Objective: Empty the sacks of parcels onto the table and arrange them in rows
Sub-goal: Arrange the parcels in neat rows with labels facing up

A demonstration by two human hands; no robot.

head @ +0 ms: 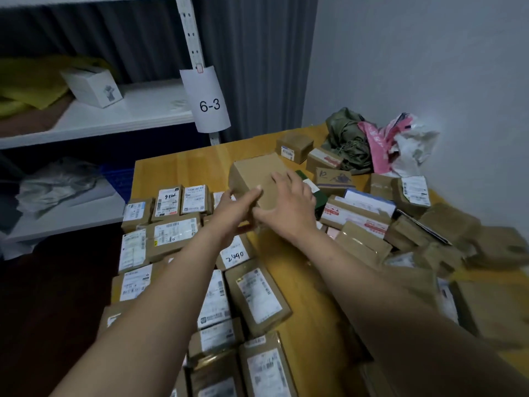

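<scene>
Brown cardboard, blank on its upper face, makes up the plain brown cardboard box [257, 176] held between both hands near the middle of the yellow wooden worktop [177, 170]. Its long axis runs roughly from 5 o'clock, at the hands, toward 11 o'clock, with the far end pointing at the back edge. It appears raised at the near end, and its left side wall shows.

The left hand [232, 209] grasps the near left corner, thumb on top and fingers [226, 196] curled round the side. The right hand [289, 207] clasps the near end, thumb against the end wall and fingers [282, 179] spread over the top face.

At 7 to 9 o'clock from that one box lie labelled brown parcels [171, 233], label-up in rows with their sides touching or just beside each other. At least a dozen show; the forearms cover others, so the full count cannot be told. At 3 to 5 o'clock sits a loose heap of brown parcels [363, 242], tilted and overlapping, too jumbled to count. Three small brown boxes [294, 144] stand near the back edge at 1 o'clock.

Just beyond them, at 2 o'clock, one crumpled green fabric sack [346, 138] touches one pink-and-white plastic bag [400, 144].

At 10 o'clock stands a white metal shelf [128, 116] carrying one small white carton [91, 85] and one white paper tag [210, 106] reading "6-3".
</scene>
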